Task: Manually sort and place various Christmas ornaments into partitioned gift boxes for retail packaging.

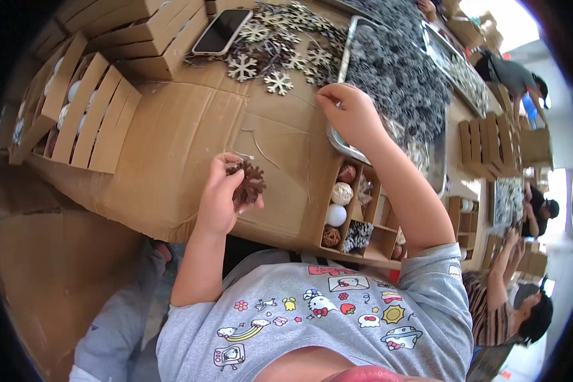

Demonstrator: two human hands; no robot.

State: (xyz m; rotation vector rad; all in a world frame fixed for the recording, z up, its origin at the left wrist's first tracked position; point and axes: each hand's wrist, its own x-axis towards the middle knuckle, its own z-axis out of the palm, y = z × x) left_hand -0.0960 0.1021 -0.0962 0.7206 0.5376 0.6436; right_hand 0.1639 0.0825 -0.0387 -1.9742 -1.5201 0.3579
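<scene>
Both hands work over a cardboard-covered bench (172,140). Closed around a brown pine cone (249,183), the left hand (221,194) holds it just above the cardboard; the cone's scales are dark and spread, and the fingers hide part of it. Reaching forward, the right hand (352,114) pinches its fingertips at the rim of a metal tray (348,51) heaped with grey-white ornaments (398,70); whether it grips anything is too small to tell. A divided cardboard box (353,213) with small balls sits between the forearms.
</scene>
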